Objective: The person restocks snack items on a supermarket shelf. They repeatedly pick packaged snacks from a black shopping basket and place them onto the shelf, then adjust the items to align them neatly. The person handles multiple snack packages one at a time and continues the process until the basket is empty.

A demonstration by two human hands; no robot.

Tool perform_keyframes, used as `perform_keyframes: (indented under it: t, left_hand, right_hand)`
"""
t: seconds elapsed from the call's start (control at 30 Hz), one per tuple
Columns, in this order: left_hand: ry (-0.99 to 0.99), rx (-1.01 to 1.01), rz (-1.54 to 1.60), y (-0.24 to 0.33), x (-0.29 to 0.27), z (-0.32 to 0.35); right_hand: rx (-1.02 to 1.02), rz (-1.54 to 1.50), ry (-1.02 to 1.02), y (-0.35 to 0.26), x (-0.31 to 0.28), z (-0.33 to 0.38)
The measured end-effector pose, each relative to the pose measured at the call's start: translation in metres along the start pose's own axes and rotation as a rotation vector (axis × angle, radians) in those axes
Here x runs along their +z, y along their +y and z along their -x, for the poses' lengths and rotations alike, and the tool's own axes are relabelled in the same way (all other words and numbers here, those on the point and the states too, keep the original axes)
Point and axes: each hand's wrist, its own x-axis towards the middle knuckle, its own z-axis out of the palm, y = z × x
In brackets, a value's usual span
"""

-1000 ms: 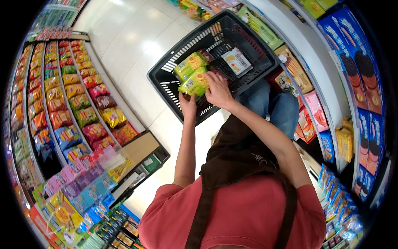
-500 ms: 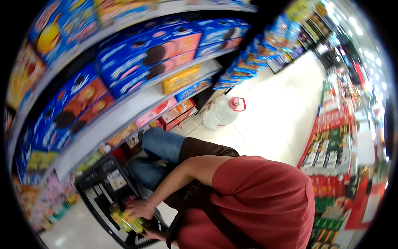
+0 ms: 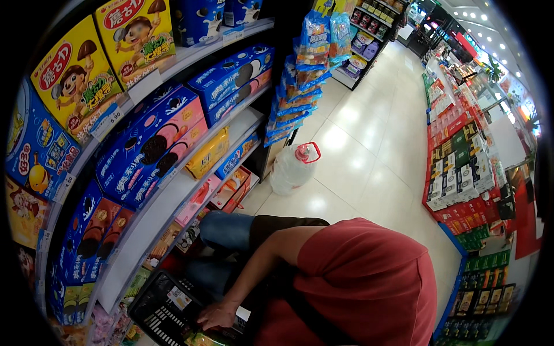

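A black shopping basket point(image 3: 154, 288) stands on the floor by the lower shelves, at the lower left. My right hand point(image 3: 219, 315) reaches over it, fingers stretched out and apart. Just below those fingers, a yellow-green package point(image 3: 205, 339) lies partly cut off by the lower edge; whether the fingertips touch it I cannot tell. A pale label point(image 3: 179, 297) shows inside the basket. Beside my right wrist is a small white rectangle point(image 3: 243, 313) whose kind is unclear. My left hand is not in view.
Shelves on the left carry blue cookie boxes point(image 3: 153, 141) and yellow snack boxes point(image 3: 75, 86). Hanging blue snack bags point(image 3: 300, 81) line the shelf end. A large clear water jug point(image 3: 293, 170) with a red handle stands on the tiled floor point(image 3: 369, 150). Stacked boxes point(image 3: 461, 179) border the aisle's right.
The basket and my right hand sit lower in the picture. My right hand, which was on the yellow-green package, now shows above it with fingers apart. My left hand has left the view.
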Motion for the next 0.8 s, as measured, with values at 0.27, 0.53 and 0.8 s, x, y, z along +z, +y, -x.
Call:
perform_keyframes:
  t: [0.27, 0.53, 0.8]
  left_hand:
    - [0.016, 0.001, 0.005, 0.015, 0.005, 0.000]
    - [0.084, 0.006, 0.045, 0.020, -0.021, -0.006]
    - [0.348, 0.092, 0.317, 0.040, -0.108, 0.004]
  right_hand:
    - [-0.056, -0.122, 0.077, -0.001, -0.006, 0.002]
    - [0.062, -0.122, 0.107, -0.019, -0.034, 0.016]
    - [0.385, -0.100, 0.020, -0.046, -0.134, 0.086]
